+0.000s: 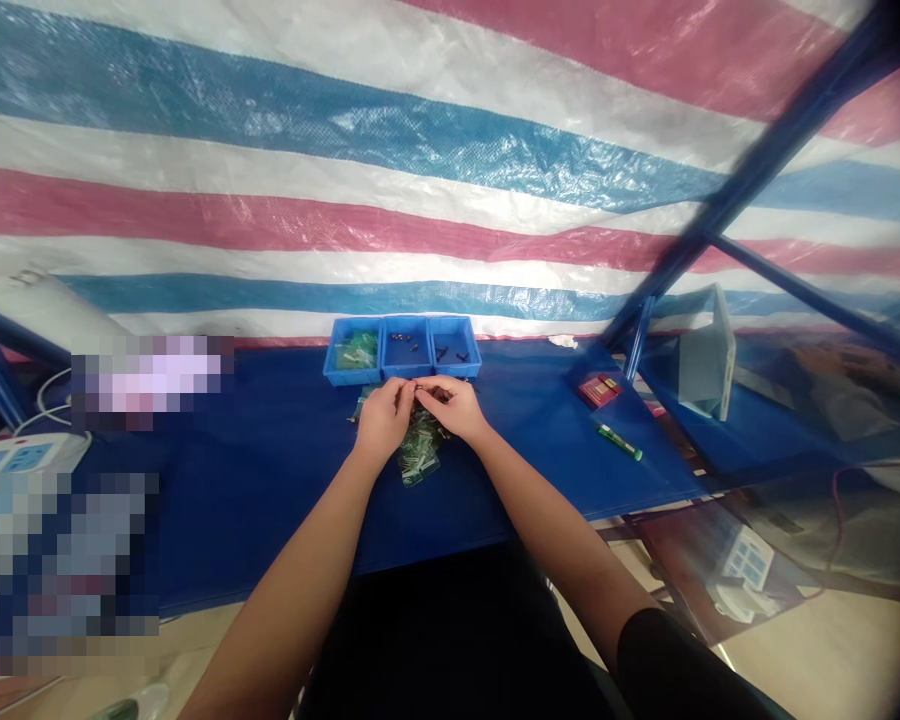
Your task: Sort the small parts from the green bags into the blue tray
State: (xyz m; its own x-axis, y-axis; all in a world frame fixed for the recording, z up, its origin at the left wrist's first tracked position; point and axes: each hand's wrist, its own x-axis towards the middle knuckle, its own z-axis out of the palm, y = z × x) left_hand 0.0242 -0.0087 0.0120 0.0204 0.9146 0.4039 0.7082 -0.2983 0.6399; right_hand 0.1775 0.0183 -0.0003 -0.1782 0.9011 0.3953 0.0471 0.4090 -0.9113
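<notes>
My left hand [382,418] and my right hand [456,408] meet over the blue table, fingertips pinched together. What sits between the fingertips is too small to make out. Beneath them lies a heap of small clear greenish plastic packets [420,458], partly covered by my hands. Just beyond stand three joined blue bins [406,373]. Clear greenish bags [356,350] fill the left bin. A few small brownish parts [414,348] are in the middle one, and a few dark screw-like pieces [461,357] in the right one.
Rightward on the table are a red box [598,390] and a green tube-like packet [619,442]. A white panel [709,360] stands behind a blue metal frame [641,330]. At far left is a white power strip [26,460]. Striped plastic sheeting [345,220] hangs behind.
</notes>
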